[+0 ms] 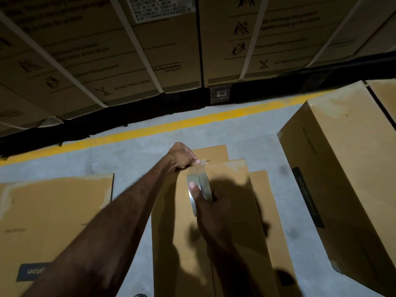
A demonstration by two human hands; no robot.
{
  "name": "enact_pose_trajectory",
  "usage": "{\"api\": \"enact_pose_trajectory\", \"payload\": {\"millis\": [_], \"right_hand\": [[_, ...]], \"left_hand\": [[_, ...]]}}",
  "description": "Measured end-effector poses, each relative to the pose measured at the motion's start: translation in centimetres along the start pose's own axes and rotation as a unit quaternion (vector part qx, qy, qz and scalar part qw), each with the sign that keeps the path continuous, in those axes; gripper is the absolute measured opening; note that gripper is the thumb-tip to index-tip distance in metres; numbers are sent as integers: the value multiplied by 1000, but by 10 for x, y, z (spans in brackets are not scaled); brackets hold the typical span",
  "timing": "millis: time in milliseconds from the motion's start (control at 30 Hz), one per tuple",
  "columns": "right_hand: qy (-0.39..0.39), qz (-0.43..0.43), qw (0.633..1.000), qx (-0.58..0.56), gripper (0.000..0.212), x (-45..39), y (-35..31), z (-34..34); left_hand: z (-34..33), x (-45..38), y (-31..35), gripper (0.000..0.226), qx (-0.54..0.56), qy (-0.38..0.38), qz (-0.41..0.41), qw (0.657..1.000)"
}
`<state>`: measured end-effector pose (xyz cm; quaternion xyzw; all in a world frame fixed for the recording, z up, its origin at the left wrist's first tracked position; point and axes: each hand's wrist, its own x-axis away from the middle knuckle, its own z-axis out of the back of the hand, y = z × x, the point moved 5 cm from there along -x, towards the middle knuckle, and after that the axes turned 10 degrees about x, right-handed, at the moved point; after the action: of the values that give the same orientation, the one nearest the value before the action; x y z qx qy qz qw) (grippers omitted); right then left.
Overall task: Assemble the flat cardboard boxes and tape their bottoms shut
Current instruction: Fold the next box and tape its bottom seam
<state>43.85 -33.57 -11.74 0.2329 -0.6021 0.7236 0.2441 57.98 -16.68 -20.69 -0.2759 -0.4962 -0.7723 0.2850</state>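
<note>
A brown cardboard box [231,211] stands on the floor in front of me, its folded flaps facing up. My left hand [181,156] reaches to the box's far edge and presses the end of a clear tape strip [198,166] over that edge. My right hand [211,213] grips a roll of clear tape [198,187] just behind it, above the seam, thumb on the roll's outer face. The strip runs from the roll to my left hand.
A flat cardboard box [55,213] lies on the floor at left. An assembled box [342,179] stands tilted at right. Large strapped cartons [128,50] fill the back behind a yellow floor line [150,129]. Grey concrete floor [132,159] surrounds the boxes.
</note>
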Motion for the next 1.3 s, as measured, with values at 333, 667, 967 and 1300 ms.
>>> {"api": "enact_pose_trajectory", "payload": {"millis": [333,667,967,1300], "right_hand": [[-2,-30,1000,-9,52,-1,3,1],[-11,-41,998,-46,47,-2,5,-2],[9,-12,998,-61,31,-5,2,-4],[3,73,997,10,27,18,-28,13]], "left_hand": [[1,-3,2,27,-103,-51,51,992],[3,13,5,10,-39,-74,-30,996],[-9,36,7,26,-67,-212,-76,972],[-7,53,12,50,-121,-126,-153,973]]}}
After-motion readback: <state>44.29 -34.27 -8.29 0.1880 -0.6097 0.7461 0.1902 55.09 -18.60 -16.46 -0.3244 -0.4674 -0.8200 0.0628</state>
